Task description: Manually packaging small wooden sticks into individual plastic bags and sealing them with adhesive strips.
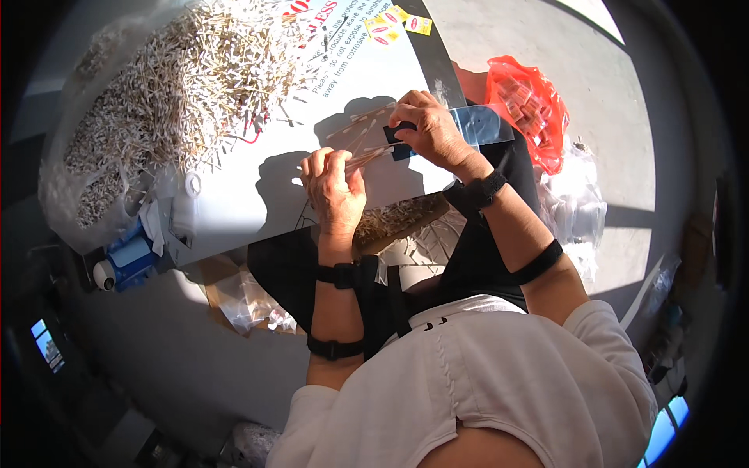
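Observation:
My left hand [335,187] is curled over a few cotton swabs [368,158] on the white tabletop, their white tips pointing toward my right hand. To the right, my right hand [429,132] is closed in a pinch on a clear plastic sleeve [480,125], which looks bluish and sticks out past the table edge. Between and beyond the two hands lie more loose swabs, partly in shadow. A large heap of cotton swabs [226,70] spreads from an open clear bag [58,164] at the far left. The right fingertips are partly hidden.
A red plastic bag with small packs [534,109] lies to the right. Beneath it is a clear bag of white items [573,199]. Small yellow labels [419,25] lie at the table's far edge. A white roll [187,199] and a blue container [129,257] stand at left.

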The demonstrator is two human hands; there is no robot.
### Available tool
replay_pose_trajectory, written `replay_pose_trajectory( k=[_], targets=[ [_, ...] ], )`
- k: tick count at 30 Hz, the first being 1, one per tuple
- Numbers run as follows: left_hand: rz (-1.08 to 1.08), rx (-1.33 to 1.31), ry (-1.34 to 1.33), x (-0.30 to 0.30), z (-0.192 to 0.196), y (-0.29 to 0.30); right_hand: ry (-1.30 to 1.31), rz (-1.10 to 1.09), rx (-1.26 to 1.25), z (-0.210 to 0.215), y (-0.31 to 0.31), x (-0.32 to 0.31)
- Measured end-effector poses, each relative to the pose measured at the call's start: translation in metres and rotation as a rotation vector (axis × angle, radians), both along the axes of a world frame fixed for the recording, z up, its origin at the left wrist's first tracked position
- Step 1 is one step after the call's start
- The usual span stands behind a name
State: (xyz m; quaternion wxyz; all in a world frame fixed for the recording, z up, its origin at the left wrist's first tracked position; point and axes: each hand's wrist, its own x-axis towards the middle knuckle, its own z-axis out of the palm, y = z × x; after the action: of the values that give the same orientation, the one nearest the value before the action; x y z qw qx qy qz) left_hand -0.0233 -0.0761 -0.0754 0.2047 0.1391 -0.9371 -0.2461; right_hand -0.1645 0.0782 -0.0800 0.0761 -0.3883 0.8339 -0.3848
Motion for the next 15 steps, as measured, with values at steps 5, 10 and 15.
replay_pose_trajectory(
  k=[5,10,15],
  targets=[
    [-0.039,-0.027,-0.041,0.001,-0.005,-0.002,0.121,0.029,0.057,-0.01,0.002,0.016],
    [-0.108,-0.07,0.015,0.0,-0.006,0.003,0.203,0.011,0.072,-0.017,-0.001,0.015],
    [-0.113,-0.177,0.021,0.007,-0.014,0.009,0.192,0.052,0.062,-0.011,-0.011,0.014]
  ],
)
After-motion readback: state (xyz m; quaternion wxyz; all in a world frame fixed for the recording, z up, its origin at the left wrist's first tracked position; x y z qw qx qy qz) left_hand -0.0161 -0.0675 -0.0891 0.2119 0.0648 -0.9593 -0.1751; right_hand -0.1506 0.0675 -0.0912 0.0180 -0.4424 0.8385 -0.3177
